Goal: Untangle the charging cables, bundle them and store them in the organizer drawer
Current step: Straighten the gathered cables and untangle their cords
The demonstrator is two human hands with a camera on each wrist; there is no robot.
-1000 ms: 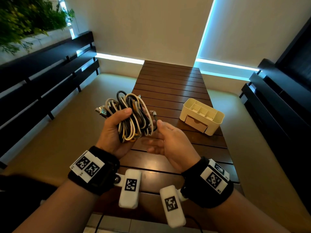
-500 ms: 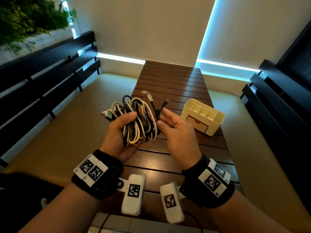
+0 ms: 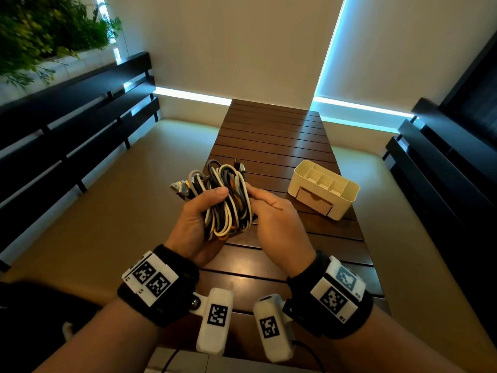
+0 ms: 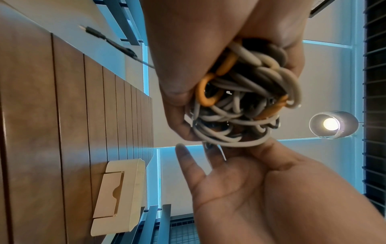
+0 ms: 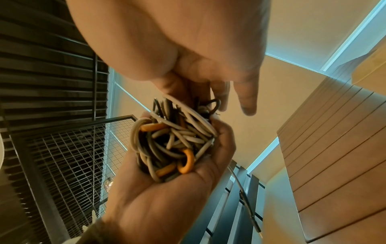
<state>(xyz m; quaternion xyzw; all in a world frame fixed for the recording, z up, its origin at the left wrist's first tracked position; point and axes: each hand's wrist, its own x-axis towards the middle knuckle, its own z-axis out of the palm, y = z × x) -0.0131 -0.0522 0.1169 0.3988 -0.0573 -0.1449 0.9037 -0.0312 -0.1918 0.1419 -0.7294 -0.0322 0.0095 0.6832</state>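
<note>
- White, grey, orange cables (image 3: 228, 211) tangled, gripped in left hand (image 3: 193, 227).
- Beside them, right hand (image 3: 277, 227): pinching or touching, unclear.
- Beyond right hand, drawer (image 3: 314, 201) shut; everything left to do.

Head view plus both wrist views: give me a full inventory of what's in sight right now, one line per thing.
table: one, brown slatted wood, centre
organizer: one, cream, on the table's right side
drawer: one, tan front, shut, in the organizer's front
cable tangle: one, white, grey, black and orange strands, held above the table's near half; strand count unclear
slatted rails: two, black, left and right of the table
plant: one, green, upper left
lamp: one, lit, left wrist view only
wrist cameras: two, white, on black wristbands
left hand: grips the tangle
right hand: fingertips at the tangle's right side; pinching unclear
</note>
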